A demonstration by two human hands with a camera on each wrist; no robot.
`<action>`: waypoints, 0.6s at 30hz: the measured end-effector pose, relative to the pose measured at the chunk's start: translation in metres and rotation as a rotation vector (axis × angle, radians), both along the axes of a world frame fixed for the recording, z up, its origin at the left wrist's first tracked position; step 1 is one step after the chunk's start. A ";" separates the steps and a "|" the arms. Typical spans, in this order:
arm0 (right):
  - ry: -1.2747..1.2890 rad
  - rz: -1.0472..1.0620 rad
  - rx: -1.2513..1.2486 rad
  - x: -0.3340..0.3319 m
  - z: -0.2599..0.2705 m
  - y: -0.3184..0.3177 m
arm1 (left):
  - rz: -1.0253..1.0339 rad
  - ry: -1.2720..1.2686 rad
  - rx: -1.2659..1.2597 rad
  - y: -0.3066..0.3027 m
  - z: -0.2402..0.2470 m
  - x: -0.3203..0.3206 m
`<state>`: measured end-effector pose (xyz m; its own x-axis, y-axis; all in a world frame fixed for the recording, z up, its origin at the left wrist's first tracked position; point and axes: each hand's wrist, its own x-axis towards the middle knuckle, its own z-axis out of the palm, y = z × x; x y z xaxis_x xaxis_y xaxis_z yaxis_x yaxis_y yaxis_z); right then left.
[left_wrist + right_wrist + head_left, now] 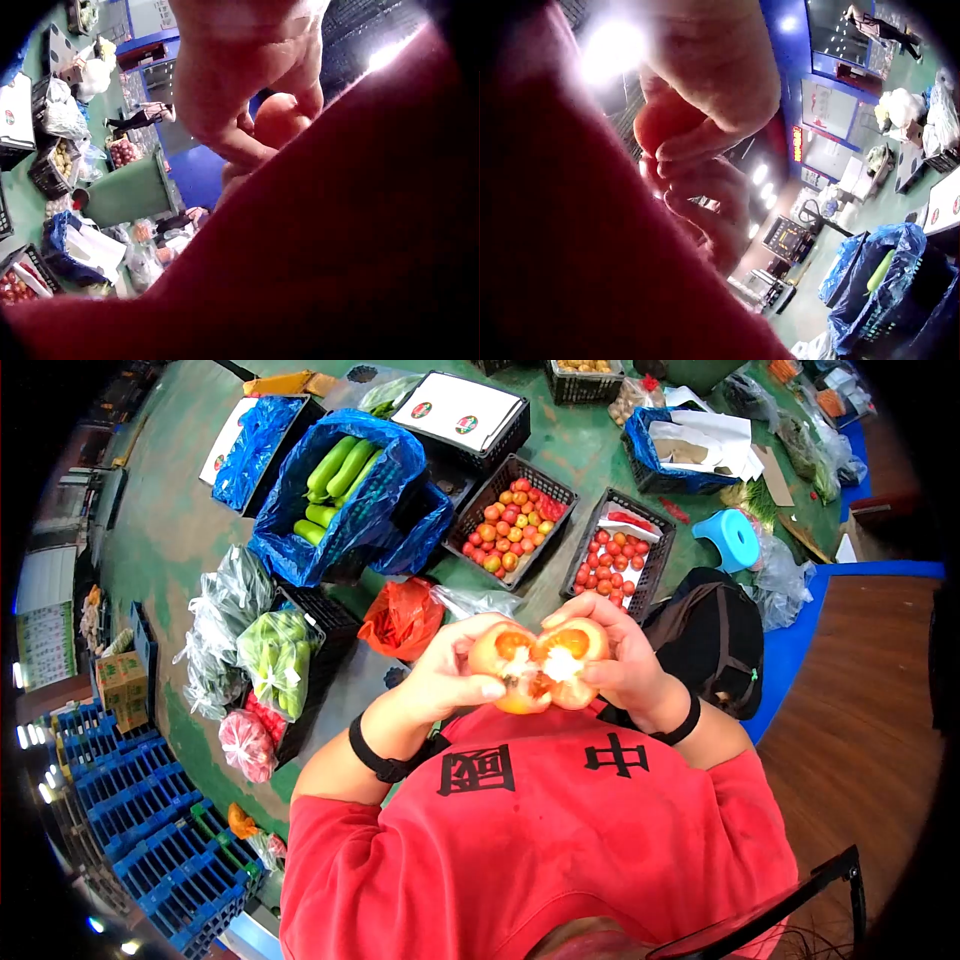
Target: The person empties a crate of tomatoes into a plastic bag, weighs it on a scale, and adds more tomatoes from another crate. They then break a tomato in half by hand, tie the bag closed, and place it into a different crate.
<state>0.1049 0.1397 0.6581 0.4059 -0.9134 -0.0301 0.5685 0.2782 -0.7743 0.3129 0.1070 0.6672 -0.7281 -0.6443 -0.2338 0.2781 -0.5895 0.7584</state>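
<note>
In front of the red shirt (560,820), a tomato is split into two halves with the orange-red, pale-centred insides facing up. My left hand (445,672) grips the left half (492,650), its thumb across the near side. Fingers of my right hand (632,668) curl round the right half (588,645), the thumb at its outer edge. The halves meet along the middle. From the left wrist, the smooth tomato skin (279,120) shows between the fingers. The right wrist view has the tomato (664,124) partly covered by both hands.
Beyond the hands stand crates of tomatoes (515,530) and redder tomatoes (612,565). Long green gourds (340,470) lie in a blue-lined crate. Bagged green vegetables (280,660) are at left; a black backpack (705,640) and blue stool (728,540) at right.
</note>
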 end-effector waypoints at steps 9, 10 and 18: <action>-0.276 0.179 0.106 0.042 0.028 -0.011 | -0.127 0.188 -0.003 -0.017 0.010 0.058; -0.314 0.195 0.135 0.045 0.031 -0.011 | -0.135 0.220 -0.024 -0.018 0.009 0.062; -0.268 0.255 0.095 0.067 0.061 0.005 | -0.405 0.321 -0.221 -0.020 0.026 0.088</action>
